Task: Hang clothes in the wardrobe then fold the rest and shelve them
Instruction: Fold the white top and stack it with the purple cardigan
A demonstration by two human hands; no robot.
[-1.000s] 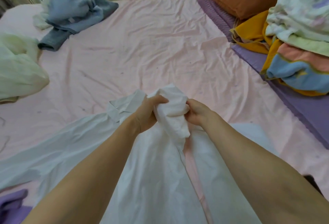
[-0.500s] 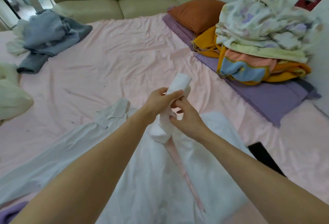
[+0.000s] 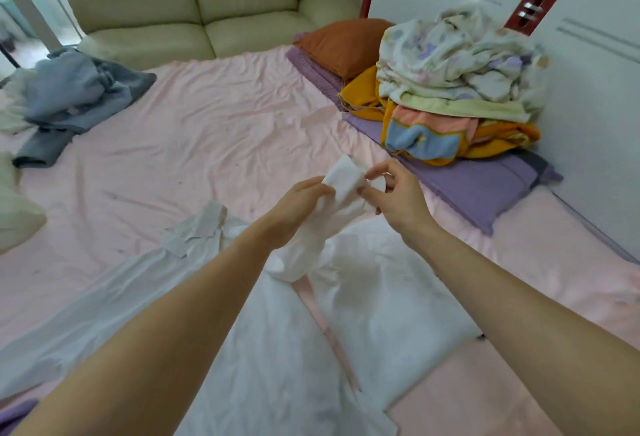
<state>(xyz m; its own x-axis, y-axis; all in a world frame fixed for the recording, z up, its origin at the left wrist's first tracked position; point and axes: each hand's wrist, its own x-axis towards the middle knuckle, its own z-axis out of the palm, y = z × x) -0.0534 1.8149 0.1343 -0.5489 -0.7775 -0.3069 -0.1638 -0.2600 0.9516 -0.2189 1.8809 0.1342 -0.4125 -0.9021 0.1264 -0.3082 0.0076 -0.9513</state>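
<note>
The bed (image 3: 207,130) in its pink sheet spread out on every side of the hands, and the task looked barely begun on it. Nothing folded or hung showed anywhere in view, and no wardrobe interior or shelf could be seen. A white shirt (image 3: 363,314) lay open below both forearms, one sleeve trailing off left of the left arm and its collar just left of the left wrist. Well beyond the right hand and to its right, a heap of bedding (image 3: 453,64) sat on a purple mat. Far off beyond the left hand, a grey-blue garment (image 3: 76,96) lay crumpled and unsorted.

The other sleeve (image 3: 343,182) rose off the sheet between the hands. The left hand (image 3: 294,210) had its fingers curled round the sleeve below the cuff. The right hand (image 3: 394,193) pinched the cuff end between thumb and fingertips, its other fingers loosely bent.

By my reading the sleeve was being straightened, either for a hanger or for a first fold. The shirt, the grey-blue garment and perhaps more remained to be done.
</note>
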